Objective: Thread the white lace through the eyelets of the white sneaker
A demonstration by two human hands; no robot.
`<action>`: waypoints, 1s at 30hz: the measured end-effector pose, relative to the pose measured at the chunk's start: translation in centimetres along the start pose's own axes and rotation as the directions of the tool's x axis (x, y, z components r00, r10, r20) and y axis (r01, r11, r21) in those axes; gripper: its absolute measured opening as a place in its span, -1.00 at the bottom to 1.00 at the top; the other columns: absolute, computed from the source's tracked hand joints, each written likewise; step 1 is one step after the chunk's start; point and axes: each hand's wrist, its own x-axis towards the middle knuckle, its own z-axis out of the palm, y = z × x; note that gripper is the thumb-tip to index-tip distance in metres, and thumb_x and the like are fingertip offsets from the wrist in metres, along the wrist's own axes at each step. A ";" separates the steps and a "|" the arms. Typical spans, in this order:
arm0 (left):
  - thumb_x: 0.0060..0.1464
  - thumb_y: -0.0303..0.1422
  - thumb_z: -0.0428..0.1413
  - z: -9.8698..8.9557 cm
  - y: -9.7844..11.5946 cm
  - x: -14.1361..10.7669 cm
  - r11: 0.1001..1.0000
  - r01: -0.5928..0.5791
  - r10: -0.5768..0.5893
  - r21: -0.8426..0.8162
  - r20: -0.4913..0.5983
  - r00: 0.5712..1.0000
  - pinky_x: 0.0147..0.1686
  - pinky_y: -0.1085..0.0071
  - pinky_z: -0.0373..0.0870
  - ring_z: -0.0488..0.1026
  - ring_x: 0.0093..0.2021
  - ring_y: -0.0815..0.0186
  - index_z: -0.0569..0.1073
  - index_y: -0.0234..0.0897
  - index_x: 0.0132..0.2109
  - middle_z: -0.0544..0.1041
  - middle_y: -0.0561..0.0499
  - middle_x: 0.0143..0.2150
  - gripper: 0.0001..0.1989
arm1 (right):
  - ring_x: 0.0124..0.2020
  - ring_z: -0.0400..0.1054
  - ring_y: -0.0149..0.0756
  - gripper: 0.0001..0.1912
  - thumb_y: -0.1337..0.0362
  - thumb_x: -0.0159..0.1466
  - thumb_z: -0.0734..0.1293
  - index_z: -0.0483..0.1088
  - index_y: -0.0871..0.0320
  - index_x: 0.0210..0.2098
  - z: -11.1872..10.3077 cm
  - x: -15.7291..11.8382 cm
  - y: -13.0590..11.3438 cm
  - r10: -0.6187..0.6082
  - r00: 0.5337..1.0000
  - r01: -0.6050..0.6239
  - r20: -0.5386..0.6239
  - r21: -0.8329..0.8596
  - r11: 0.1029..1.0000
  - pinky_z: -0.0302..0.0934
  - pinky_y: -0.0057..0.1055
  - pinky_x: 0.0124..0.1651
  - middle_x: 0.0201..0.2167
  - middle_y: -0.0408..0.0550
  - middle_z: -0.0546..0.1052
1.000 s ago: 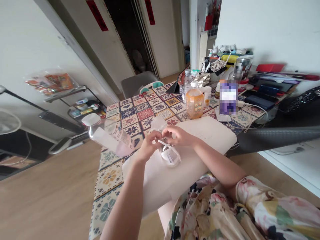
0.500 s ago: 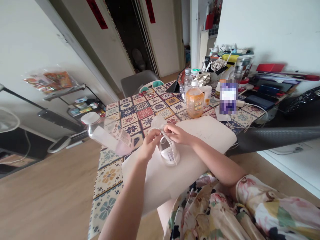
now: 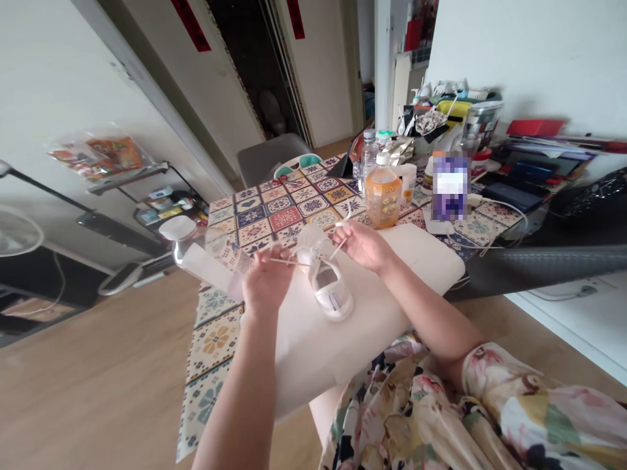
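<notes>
A small white shoe [image 3: 334, 295] rests on a white mat [image 3: 313, 365], its opening toward me and its toe pointing away. My left hand [image 3: 268, 277], left of the shoe, is closed on one white shoelace [image 3: 289, 262], which runs taut to the front of the opening. On the other side my right hand [image 3: 361, 243] pinches the other lace end, raised above the mat; its loose tip curls up past my fingers. Where the laces cross over the tongue, the fine detail is too small to make out.
Left of the mat a clear bottle with a white cap [image 3: 179, 230] leans over the patterned tablecloth [image 3: 215, 339]. Beyond the mat stand an orange drink bottle [image 3: 383, 199] and a phone [image 3: 450, 186] with a blurred screen. Piled items [image 3: 441, 117] crowd the table's back right.
Both hands have moved apart from the top of the shoe, left hand leftward, right hand slightly right and up. The lace loop seen before is gone, and the laces are now stretched out sideways.
</notes>
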 end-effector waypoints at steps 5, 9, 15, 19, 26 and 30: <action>0.04 0.06 0.14 -0.2 1.4 -0.1 0.969 -0.228 0.237 0.092 -0.103 0.966 -0.25 0.33 0.36 0.29 -0.33 0.32 0.44 -0.07 -0.39 0.35 0.02 -0.36 -0.67 | -0.47 0.13 -0.40 -0.65 0.00 0.23 0.34 0.15 0.06 -0.42 -0.8 0.2 -1.4 -0.149 0.961 0.175 -0.234 0.093 0.980 0.26 -0.40 -0.32 -0.51 -0.22 0.13; -0.05 -0.05 0.27 -0.5 1.4 -0.2 0.965 -0.262 0.261 0.010 -0.105 0.960 -0.33 0.43 0.34 0.20 -0.45 0.42 0.46 -0.06 -0.36 0.25 0.09 -0.45 -0.75 | -0.62 -0.05 -0.45 -0.71 -0.02 0.26 0.31 0.23 0.04 -0.35 -1.4 0.5 -1.4 -0.212 0.903 0.221 -0.375 -0.019 0.975 0.03 -0.49 -0.57 -0.59 -0.28 0.07; -0.31 -0.16 0.41 0.6 0.1 -0.7 0.982 0.033 -0.048 0.185 0.080 0.996 -0.60 0.51 0.11 0.19 -0.60 0.50 0.56 -0.22 -0.28 0.33 0.14 -0.59 -0.60 | -0.61 0.11 -0.47 -0.71 -0.01 0.22 0.36 0.43 0.09 -0.35 0.5 -0.4 0.4 -0.305 0.936 0.218 -0.178 -0.385 0.896 0.05 -0.48 -0.54 -0.63 -0.26 0.28; -0.31 -0.25 0.41 2.1 -1.0 -1.0 0.940 0.184 -0.215 0.287 0.082 0.973 -0.62 0.52 0.09 0.24 -0.61 0.49 0.59 -0.29 -0.22 0.44 0.10 -0.58 -0.58 | -0.41 0.36 -0.37 -0.82 0.15 0.27 0.33 0.49 0.11 -0.33 1.9 -1.3 1.4 -0.266 0.928 0.373 0.261 -0.650 0.662 0.23 -0.41 -0.29 -0.41 -0.09 0.54; -0.22 -0.18 0.38 2.3 -2.4 -1.4 0.926 -0.021 0.020 0.376 0.007 1.000 -0.68 0.51 0.10 0.20 -0.67 0.51 0.54 -0.28 -0.37 0.43 0.10 -0.60 -0.69 | -0.42 0.35 -0.35 -0.80 0.13 0.32 0.27 0.44 0.11 -0.26 2.0 -1.6 1.9 -0.249 0.905 0.425 0.345 -0.743 0.516 0.22 -0.41 -0.29 -0.39 -0.07 0.53; -0.11 -0.24 0.34 2.1 -2.7 -1.8 0.900 -0.096 0.080 0.425 0.056 0.995 -0.65 0.51 0.16 0.23 -0.64 0.51 0.53 -0.25 -0.36 0.43 0.11 -0.54 -0.78 | -0.35 0.38 -0.31 -0.72 0.12 0.37 0.19 0.41 0.11 -0.35 2.3 -1.7 1.6 -0.274 0.906 0.423 0.324 -0.731 0.535 0.24 -0.37 -0.23 -0.38 -0.03 0.53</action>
